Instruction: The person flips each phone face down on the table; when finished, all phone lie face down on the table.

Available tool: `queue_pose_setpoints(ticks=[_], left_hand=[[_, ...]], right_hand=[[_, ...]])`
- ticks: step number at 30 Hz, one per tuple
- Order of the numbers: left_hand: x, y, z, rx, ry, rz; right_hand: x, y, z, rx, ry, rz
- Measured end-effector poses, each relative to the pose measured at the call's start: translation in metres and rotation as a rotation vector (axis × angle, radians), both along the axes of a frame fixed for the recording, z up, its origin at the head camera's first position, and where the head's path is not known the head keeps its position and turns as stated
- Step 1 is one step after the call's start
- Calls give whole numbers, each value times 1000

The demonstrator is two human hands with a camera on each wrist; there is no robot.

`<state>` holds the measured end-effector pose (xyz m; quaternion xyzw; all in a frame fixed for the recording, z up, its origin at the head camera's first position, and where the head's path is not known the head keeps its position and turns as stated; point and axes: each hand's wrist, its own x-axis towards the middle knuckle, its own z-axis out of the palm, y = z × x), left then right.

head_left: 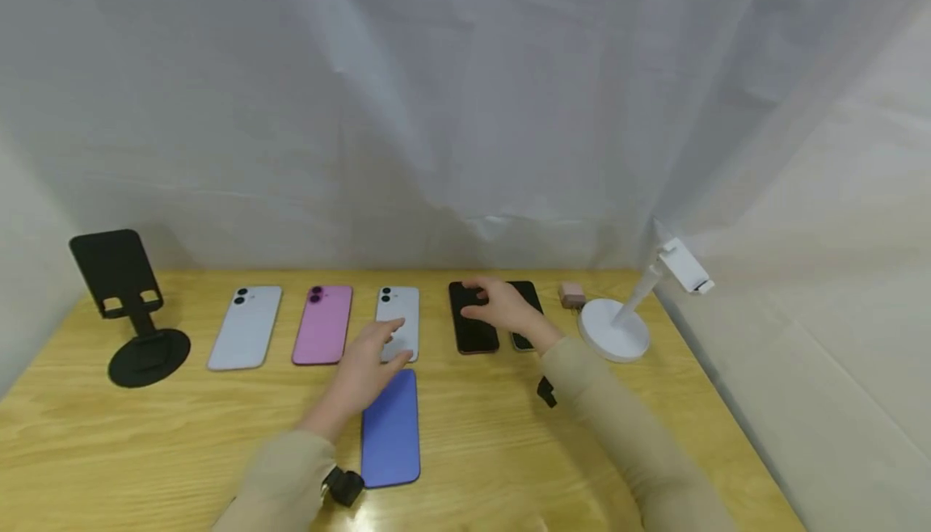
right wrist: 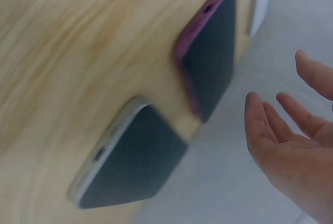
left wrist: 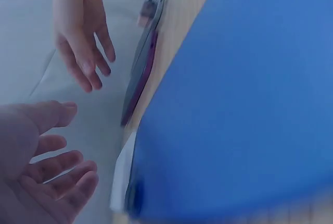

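Note:
My left hand hovers with fingers spread over the lower end of a pale phone and the top of a blue phone. In the left wrist view the blue phone fills the right side, apart from the fingers. My right hand is over two phones lying dark screen up, a red-edged one and a silver-edged one. The right wrist view shows its fingers loosely bent, holding nothing, clear of the red-edged phone and the silver-edged phone.
To the left lie a pink phone and a pale phone, backs up. A black phone stand stands at far left. At right are a white stand and a small pinkish cube. Sheeting hangs behind the table.

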<state>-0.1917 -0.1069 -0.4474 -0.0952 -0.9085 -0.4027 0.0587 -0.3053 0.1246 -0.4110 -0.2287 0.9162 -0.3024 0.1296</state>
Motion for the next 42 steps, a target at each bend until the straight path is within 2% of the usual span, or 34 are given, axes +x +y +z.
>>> queue_pose_setpoints(ticks=[5,9,16,20,28,37,42], left_hand=[[-8,27,-3,48,-25,-24],[-16,45,-5,73,-53,-53],[-28,68,-12,8,-76,-77],[-30,75,-14,-31,-57,-79],[-37,83,-22,-175,64,-70],[-42,87,-24,-214,53,-56],[-43,87,-26,-199,48,-59]], right_hand=[[-10,10,-10,32,-23,-66],[-19,11,-20,67,-20,-85],[-37,11,-31,147,42,-71],[-45,12,-33,163,29,-72],[-53,7,-30,216,63,-45],[-53,2,-28,258,43,-38],[-55,3,-31,260,48,-43]])
